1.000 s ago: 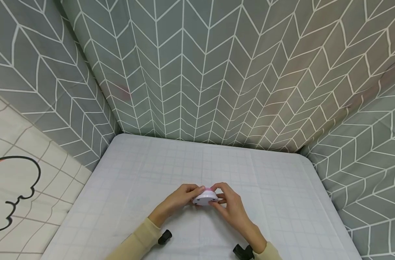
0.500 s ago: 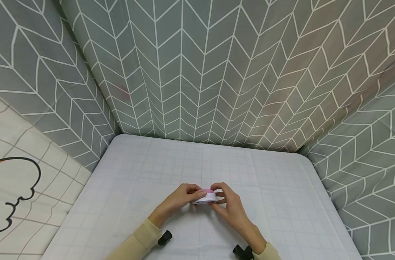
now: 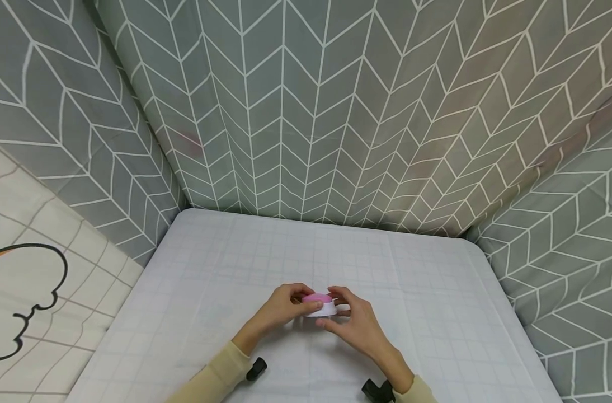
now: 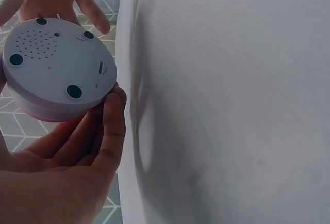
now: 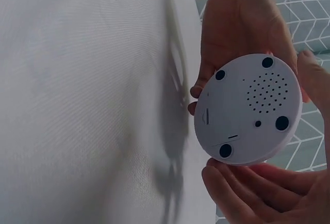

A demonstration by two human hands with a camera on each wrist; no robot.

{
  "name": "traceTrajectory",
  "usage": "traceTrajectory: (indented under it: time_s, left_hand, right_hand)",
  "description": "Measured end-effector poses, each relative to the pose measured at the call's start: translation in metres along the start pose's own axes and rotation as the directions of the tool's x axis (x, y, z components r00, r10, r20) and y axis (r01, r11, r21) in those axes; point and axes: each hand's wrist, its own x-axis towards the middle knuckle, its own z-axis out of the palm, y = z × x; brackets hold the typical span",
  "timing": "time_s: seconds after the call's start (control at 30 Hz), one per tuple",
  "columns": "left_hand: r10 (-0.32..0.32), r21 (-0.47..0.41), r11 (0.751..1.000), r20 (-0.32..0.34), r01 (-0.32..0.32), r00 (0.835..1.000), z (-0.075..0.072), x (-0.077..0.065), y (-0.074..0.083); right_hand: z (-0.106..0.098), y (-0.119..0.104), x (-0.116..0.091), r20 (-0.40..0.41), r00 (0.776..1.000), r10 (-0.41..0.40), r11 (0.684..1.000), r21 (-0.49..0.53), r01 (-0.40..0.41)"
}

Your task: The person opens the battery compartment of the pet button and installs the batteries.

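Note:
A round white device with a pink domed top, which looks like a push-button buzzer, is held just above the table. Its white underside shows dark round feet, a cluster of small holes and a small latch. My left hand grips it from the left, thumb over the near side and fingers around the edge. On the right side, my right hand has its thumb spread away from the device. In the right wrist view its fingers lie close to the rim; whether they touch it I cannot tell.
A table with a white checked cloth lies underneath. Grey herringbone curtains stand behind and on both sides. Black camera pieces sit at both wrists. White checked fabric with a cloud-like outline is at the left.
The buzzer has tipped so that its pink top faces up more and its underside no longer shows in the head view. My right thumb has moved off its base.

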Motion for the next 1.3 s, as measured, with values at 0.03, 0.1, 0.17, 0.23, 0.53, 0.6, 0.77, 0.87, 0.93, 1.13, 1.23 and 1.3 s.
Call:
traceTrajectory:
  time_s: [0.03,0.1,0.17,0.23,0.53,0.6,0.77,0.87,0.93,1.13,1.23,1.3]
  left_hand:
    - [0.008,0.006,1.000,-0.005,-0.008,1.000,0.001,0.000,-0.001]
    - [0.019,0.012,1.000,-0.010,-0.019,1.000,0.001,0.000,-0.002]
    - [0.026,0.012,1.000,-0.011,-0.026,1.000,0.001,0.000,-0.004]
    - [0.031,0.013,0.999,-0.011,-0.030,0.999,0.001,0.001,-0.005]
    - [0.037,0.018,0.999,-0.004,-0.037,0.999,0.000,-0.001,-0.005]
    - [0.036,0.009,0.999,0.009,-0.036,0.999,-0.001,-0.001,-0.006]
    - [0.059,-0.033,0.998,0.060,-0.057,0.996,-0.003,-0.002,-0.009]
    - [0.087,-0.041,0.996,0.085,-0.084,0.993,-0.005,-0.002,-0.010]
    - [0.105,-0.037,0.994,0.097,-0.102,0.990,-0.005,-0.002,-0.011]
    - [0.140,-0.002,0.990,0.099,-0.140,0.985,-0.005,-0.002,-0.012]
    - [0.144,0.005,0.989,0.091,-0.145,0.985,-0.004,-0.002,-0.011]
    - [0.146,0.010,0.989,0.087,-0.147,0.985,-0.004,-0.002,-0.011]
  right_hand:
    - [0.000,0.000,0.000,0.010,1.000,0.022,1.000,0.001,-0.022]
    - [0.000,0.000,0.000,0.030,0.998,0.060,0.998,0.003,-0.060]
    - [-0.001,0.000,0.001,0.053,0.995,0.082,0.997,0.003,-0.082]
    - [-0.001,0.001,0.001,0.078,0.993,0.088,0.996,-0.002,-0.088]
    - [-0.001,0.008,0.001,0.148,0.986,0.081,0.996,0.028,-0.087]
    - [-0.002,0.008,0.001,0.153,0.985,0.079,0.996,0.038,-0.086]
    - [-0.003,0.009,0.002,0.164,0.983,0.081,0.995,0.041,-0.089]
    - [-0.002,0.011,0.002,0.170,0.983,0.066,0.997,0.036,-0.073]
    - [0.000,0.013,0.003,0.166,0.985,0.046,0.998,0.029,-0.051]
    - [0.003,0.019,0.003,0.133,0.991,-0.025,0.998,-0.048,0.031]
    - [0.003,0.021,0.003,0.123,0.991,-0.057,0.996,-0.067,0.066]
    - [0.003,0.022,0.003,0.121,0.990,-0.075,0.994,-0.070,0.084]
